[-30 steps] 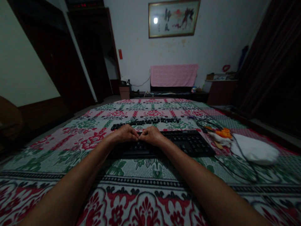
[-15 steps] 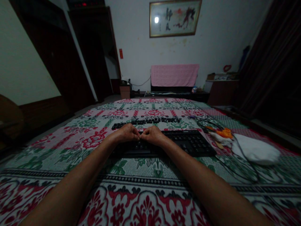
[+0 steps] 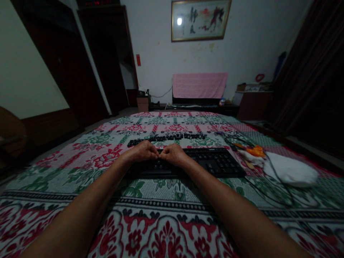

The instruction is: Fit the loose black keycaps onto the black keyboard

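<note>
A black computer keyboard (image 3: pixel 215 163) lies across the patterned bedspread in front of me. Over its left half, my left hand (image 3: pixel 143 150) and my right hand (image 3: pixel 173 154) meet with their fingertips pinched close together. Whatever sits between those fingertips, if anything, is too small and dark to make out. Part of the keyboard's left side shows bare patches and a few keys below the hands; the rest is hidden by them. Just beyond the keyboard runs a row of loose black keycaps (image 3: pixel 172 137) on the cloth.
Right of the keyboard lie a coiled black cable (image 3: pixel 279 179), an orange cloth (image 3: pixel 255 151) and a white cloth bundle (image 3: pixel 291 170). The floral bedspread (image 3: pixel 169 229) spreads all around. Against the far wall, a pink cloth (image 3: pixel 199 85) covers a dark screen-like object.
Both hands stay at nearly the same spot over the keyboard, fingertips still together. The whole view has shifted very slightly.
</note>
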`<state>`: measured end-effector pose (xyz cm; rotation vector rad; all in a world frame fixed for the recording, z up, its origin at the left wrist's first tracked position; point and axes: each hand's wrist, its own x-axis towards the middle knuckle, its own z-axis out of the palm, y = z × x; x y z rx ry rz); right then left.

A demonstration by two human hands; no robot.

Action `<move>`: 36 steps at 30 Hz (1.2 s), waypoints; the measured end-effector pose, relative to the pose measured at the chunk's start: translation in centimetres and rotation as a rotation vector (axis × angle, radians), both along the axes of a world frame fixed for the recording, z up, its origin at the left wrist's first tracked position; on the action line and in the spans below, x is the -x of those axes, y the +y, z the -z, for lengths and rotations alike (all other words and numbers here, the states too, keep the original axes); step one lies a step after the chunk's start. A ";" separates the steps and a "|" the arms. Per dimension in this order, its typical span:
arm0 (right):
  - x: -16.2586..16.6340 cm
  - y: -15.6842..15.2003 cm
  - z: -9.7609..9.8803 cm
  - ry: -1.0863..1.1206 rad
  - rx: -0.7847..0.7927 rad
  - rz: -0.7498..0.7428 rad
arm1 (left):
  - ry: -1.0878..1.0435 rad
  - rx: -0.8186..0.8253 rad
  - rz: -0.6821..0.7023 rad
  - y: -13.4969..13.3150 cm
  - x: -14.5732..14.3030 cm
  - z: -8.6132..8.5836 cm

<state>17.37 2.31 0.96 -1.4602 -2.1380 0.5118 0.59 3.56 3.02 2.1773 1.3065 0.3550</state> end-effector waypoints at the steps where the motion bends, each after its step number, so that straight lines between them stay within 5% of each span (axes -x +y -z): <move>1: 0.0 0.0 0.0 -0.007 -0.007 -0.008 | 0.004 -0.003 0.003 0.1 0.1 0.1; 20: -0.9 0.3 0.1 0.045 0.001 -0.142 | 0.088 -0.058 0.096 -0.6 0.2 -0.4; 27: -0.9 0.3 0.1 0.026 -0.036 -0.165 | -0.184 0.158 -0.011 -1.2 0.0 -1.0; 36: -1.4 0.4 -0.1 0.079 0.020 -0.260 | -0.259 0.260 -0.001 -0.9 0.4 -0.7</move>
